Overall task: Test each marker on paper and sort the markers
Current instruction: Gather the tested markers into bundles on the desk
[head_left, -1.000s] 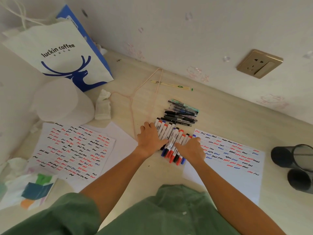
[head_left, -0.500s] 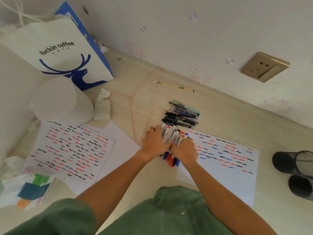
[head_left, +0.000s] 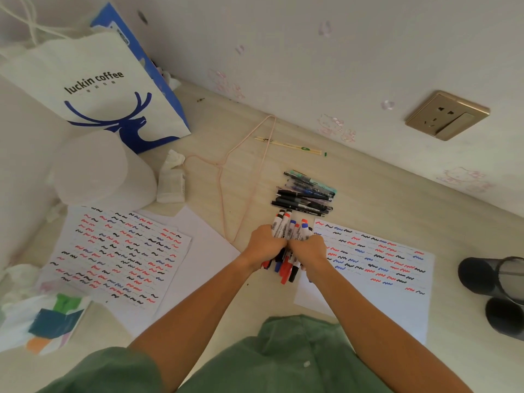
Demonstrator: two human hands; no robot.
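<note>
Pale wood desk runs up against a papered wall with a socket at far right. Both hands meet at the middle: the left hand and right hand have their fingers curled round one bundle of markers, gripping it from either side, caps in red, blue and black sticking out at the far end and again at the near end below the wrists. Just beyond the bundle lies a tidy row of pens, touching nothing else. Judging by the sheets, testing looks well advanced: the left sheet is covered in red, black and blue squiggles, and the right sheet is filled over its far part, with its near part bare. Sorting seems to be the step in hand; the markers are gathered as one lot, not yet split by colour or set in the two dark cups at the right edge. Room to move is fair: bare desk lies between the right sheet and the cups and beyond the pens toward the wall. On the left it is crowded, with a paper bag, a white tub, a tissue pack and a thin wire hanger lying close to the left hand.
</note>
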